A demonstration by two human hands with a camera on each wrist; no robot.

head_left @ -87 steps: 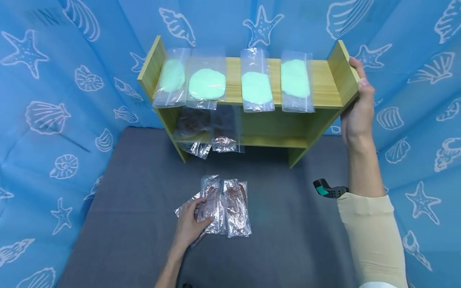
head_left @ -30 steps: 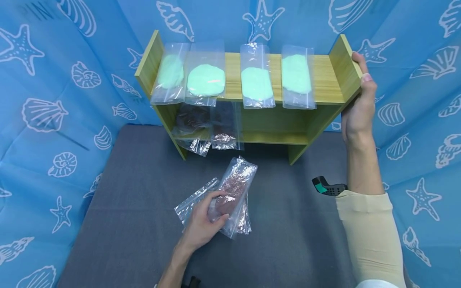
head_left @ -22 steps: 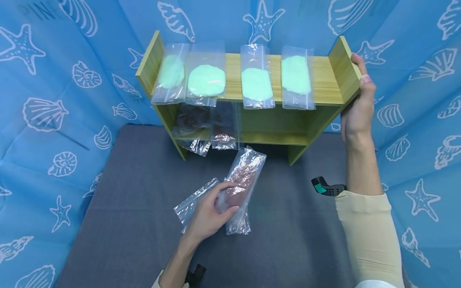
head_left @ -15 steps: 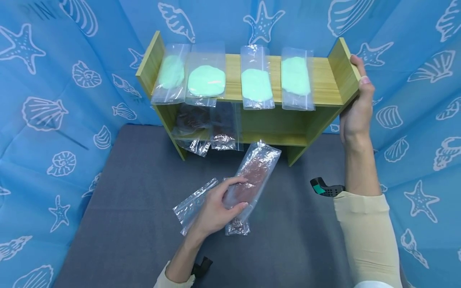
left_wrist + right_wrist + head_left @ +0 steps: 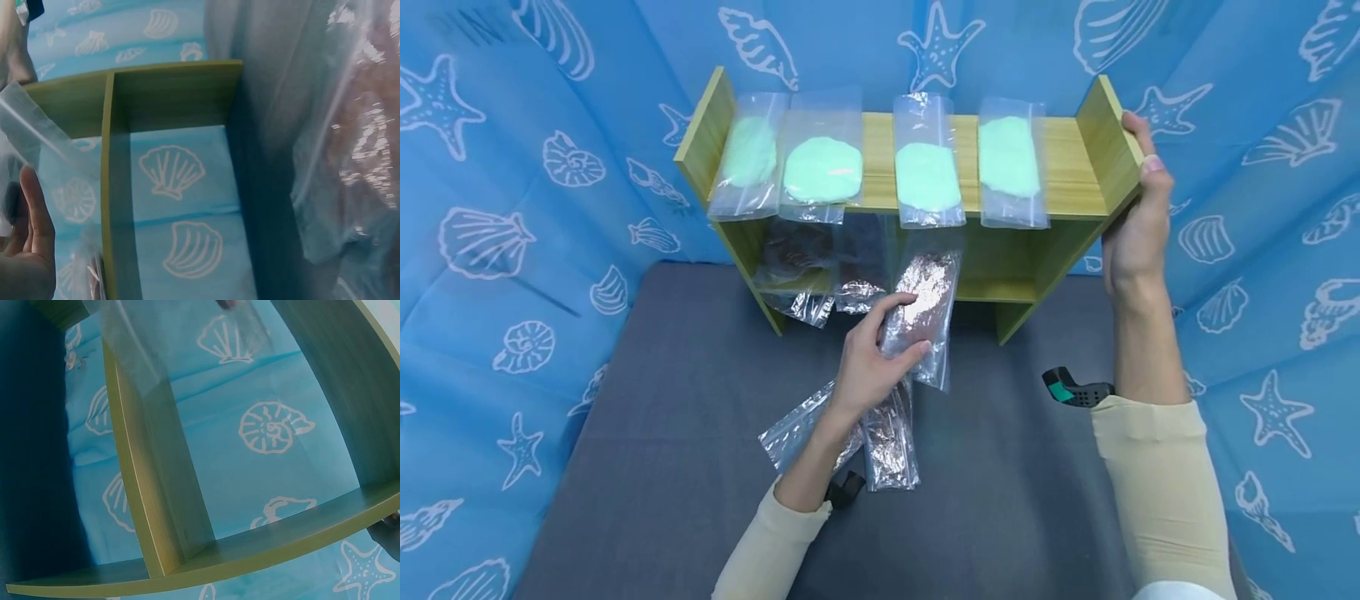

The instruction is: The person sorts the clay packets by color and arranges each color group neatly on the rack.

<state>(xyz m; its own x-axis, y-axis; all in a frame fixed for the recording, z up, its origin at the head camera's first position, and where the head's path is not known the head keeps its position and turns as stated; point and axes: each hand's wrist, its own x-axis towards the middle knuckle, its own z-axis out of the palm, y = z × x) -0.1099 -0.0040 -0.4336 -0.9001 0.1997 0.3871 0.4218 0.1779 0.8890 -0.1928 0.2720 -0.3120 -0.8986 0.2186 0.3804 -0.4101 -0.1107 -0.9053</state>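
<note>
My left hand (image 5: pixel 868 371) pinches a clear zip-lock bag (image 5: pixel 925 292) with brownish contents between thumb and fingers. The bag's far end reaches up to the opening of the lower level of a small wooden shelf (image 5: pixel 1067 167), right of two similar dark bags (image 5: pixel 861 258) lying there. In the left wrist view, fingers (image 5: pixel 37 215) show beside the clear plastic. My right hand (image 5: pixel 1138 225) grips the shelf's right side panel, thumb in front. Below the left hand, more brown bags (image 5: pixel 891 442) lie on the grey cloth, partly covered by the forearm.
Several zip-lock bags with pale green contents (image 5: pixel 928 179) lie across the top shelf, overhanging its front edge. A blue curtain (image 5: pixel 512 208) with white shell prints surrounds the grey table (image 5: pixel 655 467). Black wrist devices (image 5: pixel 1075 390) sit on both arms.
My left hand picks a brown bag from the pile and carries it up and right to the lower shelf opening, turning it more upright. My right hand keeps its grip on the panel.
</note>
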